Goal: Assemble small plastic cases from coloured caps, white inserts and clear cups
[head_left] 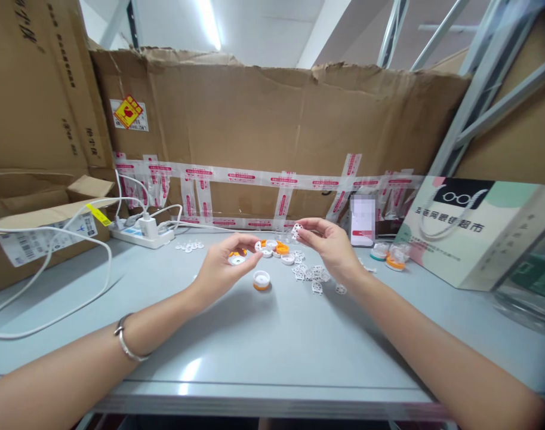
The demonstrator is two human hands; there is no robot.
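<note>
My left hand (222,263) is closed in a pinch on a small white round cap (236,259), held just above the grey table (272,346). My right hand (328,245) pinches a small white plastic insert (296,229) between thumb and fingertips, a little higher and to the right. Between and behind the hands lies a cluster of white and orange caps (274,248). A single orange-and-white cap (261,279) stands on the table below the left hand. Several loose white inserts (310,275) lie under the right hand. A metal bracelet (126,343) circles my left wrist.
A taped cardboard wall (272,137) closes the back of the table. A white power strip (142,234) with cables sits at the back left beside cardboard boxes (34,227). A phone (362,222) leans at the back right, next to a printed box (469,233) and more caps (388,255).
</note>
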